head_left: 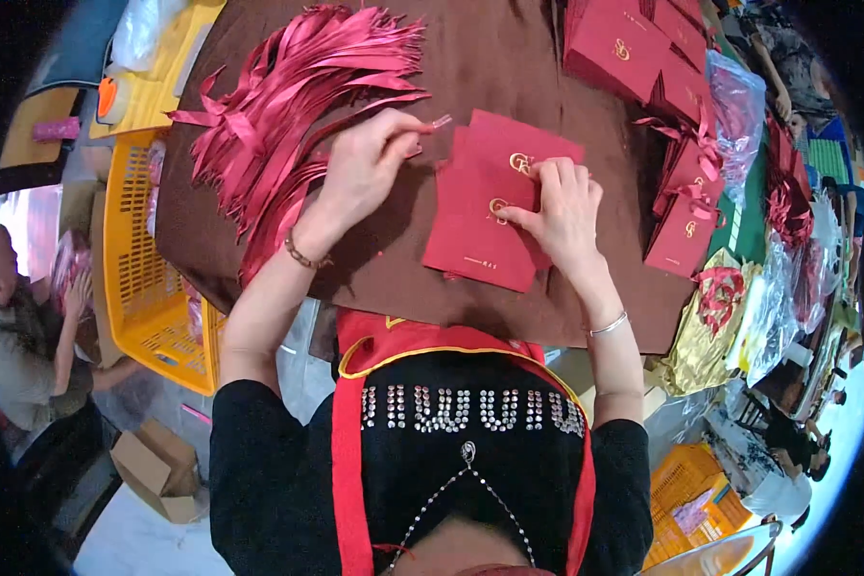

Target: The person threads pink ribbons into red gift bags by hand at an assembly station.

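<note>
Left hand (370,163) pinches a small clear strip (440,121) at 12 o'clock while the right hand (562,213) fingertips press the red card sleeves (485,206) mid-desk (509,58), so I'd keep that stack pinned flat and square before the strip touches.

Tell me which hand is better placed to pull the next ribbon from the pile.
Left. The left hand sits beside the red ribbon pile, while the right hand presses on the red envelopes.
</note>
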A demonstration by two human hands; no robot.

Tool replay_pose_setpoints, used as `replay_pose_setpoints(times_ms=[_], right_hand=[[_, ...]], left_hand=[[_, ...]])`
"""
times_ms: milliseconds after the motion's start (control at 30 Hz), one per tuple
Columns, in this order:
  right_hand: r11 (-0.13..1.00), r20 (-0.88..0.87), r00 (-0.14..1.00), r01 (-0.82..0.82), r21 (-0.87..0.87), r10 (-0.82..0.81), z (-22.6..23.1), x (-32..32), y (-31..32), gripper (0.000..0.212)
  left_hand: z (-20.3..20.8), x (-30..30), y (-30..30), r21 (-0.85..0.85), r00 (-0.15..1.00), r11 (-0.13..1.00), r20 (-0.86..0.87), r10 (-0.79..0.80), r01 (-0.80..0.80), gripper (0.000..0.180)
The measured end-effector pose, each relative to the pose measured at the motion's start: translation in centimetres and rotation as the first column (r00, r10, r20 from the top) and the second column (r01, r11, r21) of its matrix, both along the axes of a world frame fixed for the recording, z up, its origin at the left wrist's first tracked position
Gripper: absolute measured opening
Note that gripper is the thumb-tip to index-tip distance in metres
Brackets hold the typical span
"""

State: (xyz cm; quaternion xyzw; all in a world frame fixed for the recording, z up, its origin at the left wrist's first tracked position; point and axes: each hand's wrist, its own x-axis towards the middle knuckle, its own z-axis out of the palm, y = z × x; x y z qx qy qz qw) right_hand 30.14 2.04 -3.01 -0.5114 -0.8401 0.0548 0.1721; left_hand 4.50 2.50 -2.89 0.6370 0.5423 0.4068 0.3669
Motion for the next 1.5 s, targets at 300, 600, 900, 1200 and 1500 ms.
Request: replay_pose_setpoints(times_ms=[300, 600, 900, 1200, 1500], right_hand=[[0.989, 0.025, 0.989, -0.148, 0.005, 0.148, 1.7, -0.8, 0.8, 0.045], [0.718, -0.432, 0.899, -0.256, -0.648, -0.068, -1.2, -0.9, 4.6, 0.035], [0.401, -0.556, 0.754, -0.416, -0.816, -0.350, 0.0, 0.1, 4.0, 0.030], [0.327, -0.566, 0.715, -0.464, -0.823, -0.409, 0.3, 0.6, 3.5, 0.030], [0.450, -0.579, 0.762, -0.426, -0.785, -0.290, -0.2, 0.7, 2.9, 0.033]], left_hand=[[-2.4, 3.8, -2.0, -0.134, 0.972, 0.972, -0.107, -0.207, 0.192, 0.029], [-2.9, 4.5, -2.2, -0.287, 0.965, 0.940, 0.233, -0.119, 0.185, 0.029], [-2.0, 3.8, -3.1, -0.204, 0.995, 0.975, 0.071, -0.072, 0.085, 0.017], [-1.0, 5.0, -3.4, 0.136, 0.973, 0.990, -0.229, -0.001, 0.033, 0.013], [-0.9, 6.8, -3.1, 0.249, 0.926, 0.965, -0.376, 0.021, 0.080, 0.008]])
